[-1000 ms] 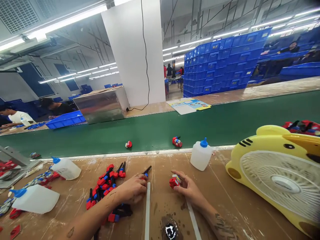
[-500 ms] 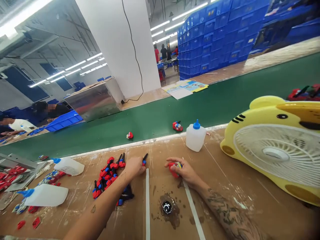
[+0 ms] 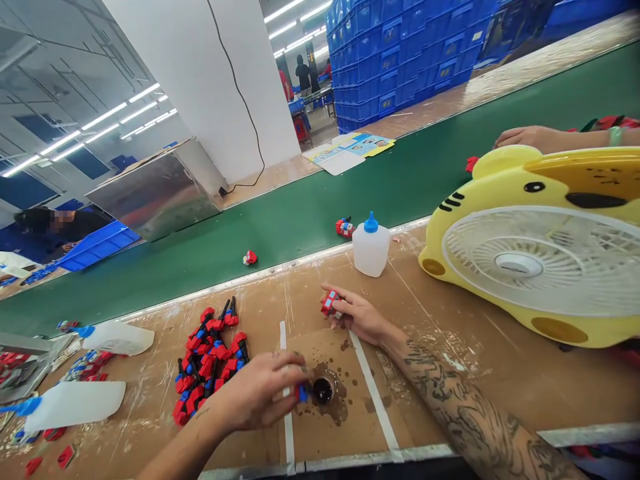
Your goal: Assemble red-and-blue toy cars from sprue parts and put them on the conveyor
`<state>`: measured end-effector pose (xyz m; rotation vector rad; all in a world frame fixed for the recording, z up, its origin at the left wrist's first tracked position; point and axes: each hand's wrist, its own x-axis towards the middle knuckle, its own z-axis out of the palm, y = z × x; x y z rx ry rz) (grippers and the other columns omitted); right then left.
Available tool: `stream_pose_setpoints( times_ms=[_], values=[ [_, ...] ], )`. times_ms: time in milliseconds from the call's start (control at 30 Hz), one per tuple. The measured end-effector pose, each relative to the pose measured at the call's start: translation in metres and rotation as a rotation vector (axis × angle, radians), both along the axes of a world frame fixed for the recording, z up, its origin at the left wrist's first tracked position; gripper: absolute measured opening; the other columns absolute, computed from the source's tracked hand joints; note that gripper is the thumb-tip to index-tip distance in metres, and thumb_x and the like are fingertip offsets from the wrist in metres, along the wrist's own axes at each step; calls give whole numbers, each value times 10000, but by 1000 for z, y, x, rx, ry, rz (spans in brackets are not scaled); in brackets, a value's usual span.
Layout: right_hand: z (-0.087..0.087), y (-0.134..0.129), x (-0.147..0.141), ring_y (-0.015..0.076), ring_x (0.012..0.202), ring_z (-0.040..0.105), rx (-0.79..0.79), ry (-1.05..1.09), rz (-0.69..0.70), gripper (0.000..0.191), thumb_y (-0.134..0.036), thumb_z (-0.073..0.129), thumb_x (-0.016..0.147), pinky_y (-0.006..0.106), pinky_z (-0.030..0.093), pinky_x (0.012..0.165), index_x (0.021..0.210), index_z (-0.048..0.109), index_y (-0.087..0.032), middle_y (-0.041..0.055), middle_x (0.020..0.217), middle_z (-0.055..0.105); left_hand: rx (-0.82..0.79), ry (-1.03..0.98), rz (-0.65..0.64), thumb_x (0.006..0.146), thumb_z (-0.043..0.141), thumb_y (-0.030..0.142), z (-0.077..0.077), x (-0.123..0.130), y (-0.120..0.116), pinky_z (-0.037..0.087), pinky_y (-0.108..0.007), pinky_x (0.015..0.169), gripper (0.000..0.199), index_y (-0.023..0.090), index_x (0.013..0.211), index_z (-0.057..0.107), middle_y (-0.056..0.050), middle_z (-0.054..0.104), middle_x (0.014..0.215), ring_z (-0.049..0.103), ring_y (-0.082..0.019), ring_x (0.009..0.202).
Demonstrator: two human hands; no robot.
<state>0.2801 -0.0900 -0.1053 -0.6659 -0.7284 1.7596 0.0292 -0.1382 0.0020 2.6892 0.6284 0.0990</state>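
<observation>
My left hand (image 3: 265,390) is closed on a small blue toy part (image 3: 302,392), partly hidden by the fingers. It is held just left of a small round cup of dark liquid (image 3: 324,391), with wet spots around it. My right hand (image 3: 361,315) grips a red toy piece (image 3: 331,303) with pale blue and white patches, between thumb and fingers, above the table. Left of my left hand lies a pile of red and blue toy parts (image 3: 205,363) with black rods.
A squeeze bottle (image 3: 371,248) stands beyond my right hand, and a yellow fan (image 3: 540,247) to the right. More bottles (image 3: 75,405) lie at left. A green conveyor belt (image 3: 295,227) carries small red pieces. Another person's hand (image 3: 530,139) reaches in behind the fan.
My left hand has come from beside the pile toward the cup with the blue part. The right hand still holds its red piece, now turned. A co-worker's hand has appeared behind the fan.
</observation>
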Motion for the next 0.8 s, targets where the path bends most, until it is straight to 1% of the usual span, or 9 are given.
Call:
stream_pose_setpoints(
  times_ms=[100,167,233,333,400,533,600,667,800],
  values=[
    [-3,-2,-3,128,510,575,-3,-8,-15,488,-413,791,726,171,319,328,1130,641,-184,6,710,642,245,60,-195,938,503,143,1,3,-16,503,-325,907,288,261,1188,584,-92,627,1202,617,-205,1031],
    [-6,-2,-4,64,378,421,-12,-6,-53,422,-523,742,762,151,181,291,1000,653,-186,-33,605,584,352,85,-260,959,517,166,-2,6,-19,499,-349,917,215,268,1126,605,-79,628,1201,600,-216,1058],
    [-9,-1,-4,34,355,330,-17,4,-89,426,-595,705,773,146,145,298,895,634,-193,-37,603,588,394,104,-292,965,541,205,-6,8,-18,494,-361,931,149,265,1078,617,-68,627,1203,582,-224,1098],
    [-9,0,-3,31,384,344,-17,14,-97,399,-564,748,757,144,190,315,863,618,-202,-14,688,652,424,119,-298,963,550,208,-10,10,-16,491,-368,933,105,253,1018,626,-66,634,1185,577,-222,1103],
    [-7,0,-2,44,431,425,-10,16,-65,366,-476,801,739,149,283,349,927,635,-209,9,785,695,428,131,-299,962,548,201,-10,11,-15,495,-359,915,101,247,1000,630,-69,640,1169,586,-214,1076],
    [-6,-1,-1,109,675,626,32,15,31,537,-278,888,640,226,511,604,1115,643,-221,69,1063,713,381,143,-301,956,532,163,-6,10,-15,511,-363,882,183,256,1079,630,-82,641,1174,596,-221,1047],
    [-7,-1,-1,142,771,663,57,-3,49,595,-243,884,637,261,532,683,1174,629,-226,82,1120,705,308,105,-244,939,514,117,-5,6,-13,515,-383,892,279,263,1153,617,-93,637,1180,594,-234,1061],
    [-9,-1,-1,170,856,680,88,-29,45,648,-213,880,636,274,532,715,1223,604,-236,80,1124,712,174,4,-107,920,512,108,-9,0,-9,514,-377,918,345,262,1218,597,-103,630,1195,593,-230,1088],
    [-11,-2,-5,218,1006,680,171,-77,67,591,-177,893,615,335,513,871,1146,633,-202,90,1098,734,-188,-349,405,890,636,252,-31,-5,5,511,-357,967,367,222,1253,589,-111,658,1180,633,-221,1083]
  ],
)
